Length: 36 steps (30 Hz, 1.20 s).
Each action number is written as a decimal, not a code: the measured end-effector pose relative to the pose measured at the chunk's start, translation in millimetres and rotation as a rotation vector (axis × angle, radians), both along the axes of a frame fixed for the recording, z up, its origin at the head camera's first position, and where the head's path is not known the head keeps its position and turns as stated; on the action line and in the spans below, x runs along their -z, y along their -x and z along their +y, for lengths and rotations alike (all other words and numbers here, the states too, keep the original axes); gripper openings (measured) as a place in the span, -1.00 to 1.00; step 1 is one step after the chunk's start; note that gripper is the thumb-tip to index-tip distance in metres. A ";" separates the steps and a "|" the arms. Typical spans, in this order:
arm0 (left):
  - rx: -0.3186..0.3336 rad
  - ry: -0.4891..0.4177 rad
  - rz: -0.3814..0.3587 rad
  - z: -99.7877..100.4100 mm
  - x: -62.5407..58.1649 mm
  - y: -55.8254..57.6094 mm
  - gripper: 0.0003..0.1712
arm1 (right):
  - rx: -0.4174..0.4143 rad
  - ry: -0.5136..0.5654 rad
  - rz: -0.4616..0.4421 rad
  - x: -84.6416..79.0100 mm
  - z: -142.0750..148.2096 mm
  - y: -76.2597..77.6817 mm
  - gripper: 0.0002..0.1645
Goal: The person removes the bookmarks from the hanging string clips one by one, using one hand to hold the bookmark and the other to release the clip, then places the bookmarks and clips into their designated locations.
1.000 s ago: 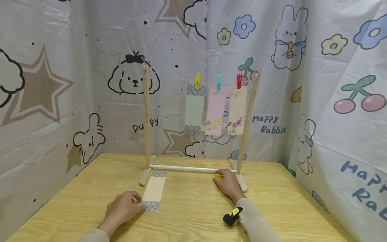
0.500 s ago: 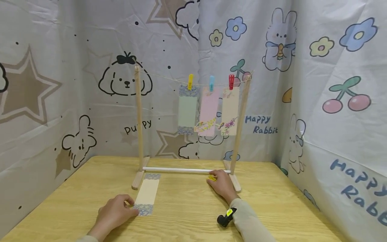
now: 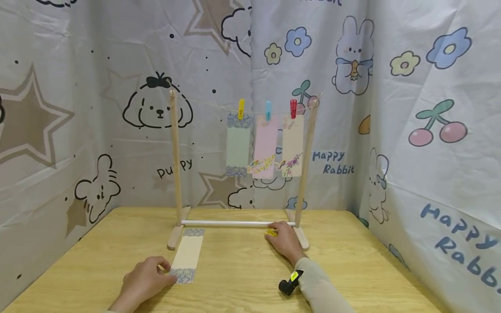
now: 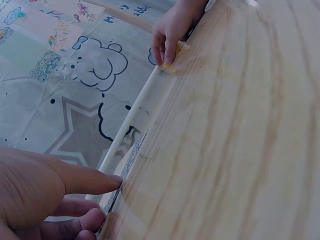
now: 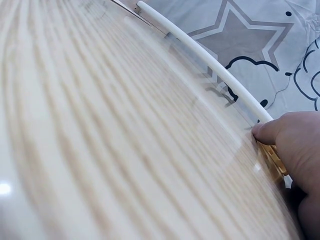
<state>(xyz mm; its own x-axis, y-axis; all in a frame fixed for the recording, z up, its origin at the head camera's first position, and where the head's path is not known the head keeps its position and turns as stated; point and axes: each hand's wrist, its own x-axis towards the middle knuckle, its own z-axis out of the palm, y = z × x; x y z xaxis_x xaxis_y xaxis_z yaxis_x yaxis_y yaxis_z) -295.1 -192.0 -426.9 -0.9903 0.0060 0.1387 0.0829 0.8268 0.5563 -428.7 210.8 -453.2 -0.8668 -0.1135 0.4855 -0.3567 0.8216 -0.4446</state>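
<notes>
My left hand (image 3: 145,280) is at the near left corner of a cream paper card (image 3: 188,253) with blue lace-patterned ends, pinching its edge between thumb and fingers. This card lies flat on the table; in the left wrist view its patterned end (image 4: 129,161) shows at the fingertips. Over by the right foot of the rack, my right hand (image 3: 285,241) holds a yellow clothespin (image 3: 272,233) low at the tabletop. Part of that clothespin (image 5: 272,157) shows beneath the thumb in the right wrist view, the rest hidden by the hand.
A wooden rack with a left post (image 3: 176,161), right post (image 3: 306,169) and white bottom bar (image 3: 227,223) stands at the back. From its string hang a green card (image 3: 238,145), a pink card (image 3: 265,143) and a beige card (image 3: 292,141), each by a clothespin. Printed curtains surround the table (image 3: 235,278).
The head view has turned slightly, so the whole scene sits further left and a bit lower. Both hands keep their places at the card and the yellow clothespin.
</notes>
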 end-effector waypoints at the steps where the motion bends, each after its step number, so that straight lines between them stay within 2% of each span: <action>1: -0.002 0.002 0.000 -0.3 0.3 -0.6 -0.58 | -0.002 -0.002 0.001 0.6 -0.1 0.3 -0.57; 7: -0.002 0.001 -0.002 -0.6 -0.2 -0.1 -0.59 | 0.005 0.004 0.026 1.4 -1.5 1.3 -0.58; 11: -0.001 -0.001 -0.003 -2.2 -0.2 0.6 -0.58 | 0.008 0.036 0.013 1.4 -3.4 0.9 -0.54; 19: -0.011 -0.017 0.002 -4.2 -1.0 0.3 -0.58 | -0.011 0.291 0.019 -3.4 -6.5 1.1 -0.39; 28: -0.006 -0.070 0.041 1.6 0.0 0.6 -0.66 | 0.015 0.308 0.002 1.0 -3.7 -0.8 -0.43; 36: 0.007 -0.184 0.116 9.8 -1.6 -0.3 -0.71 | 0.010 0.365 0.028 -5.5 -1.5 1.2 -0.44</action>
